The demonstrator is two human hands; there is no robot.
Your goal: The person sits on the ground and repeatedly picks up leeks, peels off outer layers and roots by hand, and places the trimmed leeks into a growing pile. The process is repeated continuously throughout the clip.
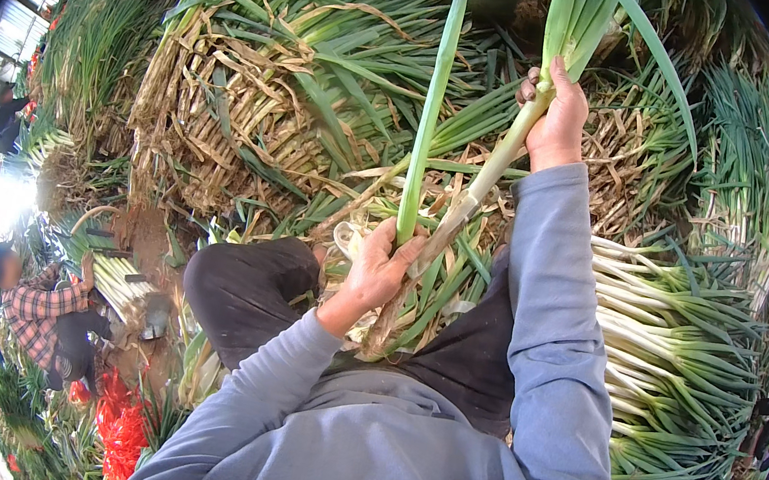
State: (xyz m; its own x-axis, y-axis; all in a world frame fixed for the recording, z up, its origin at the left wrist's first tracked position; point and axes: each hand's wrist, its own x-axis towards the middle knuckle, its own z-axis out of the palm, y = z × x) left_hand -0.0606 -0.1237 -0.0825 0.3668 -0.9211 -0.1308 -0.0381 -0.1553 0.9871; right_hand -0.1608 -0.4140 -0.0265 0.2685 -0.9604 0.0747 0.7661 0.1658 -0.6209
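Observation:
My right hand (557, 117) is closed around a large green onion (500, 160) where its pale stalk meets the green leaves. The stalk slants down and left towards my lap, with brown, dirty outer skin on its lower part. My left hand (381, 265) grips a green leaf (433, 108) that stands upright, and its thumb lies against the stalk's lower part. Peeled leaves and skins (446, 270) lie between my legs. To the right, cleaned green onions (625, 323) are laid in a row, white ends towards me.
Unpeeled green onions (239, 126) are heaped in front, with more bundles (749, 179) at the right. On the left, a person in a checked shirt (47, 308) sits by a bundle of white-stalked onions (123, 286). Red ties (119, 427) lie at the lower left.

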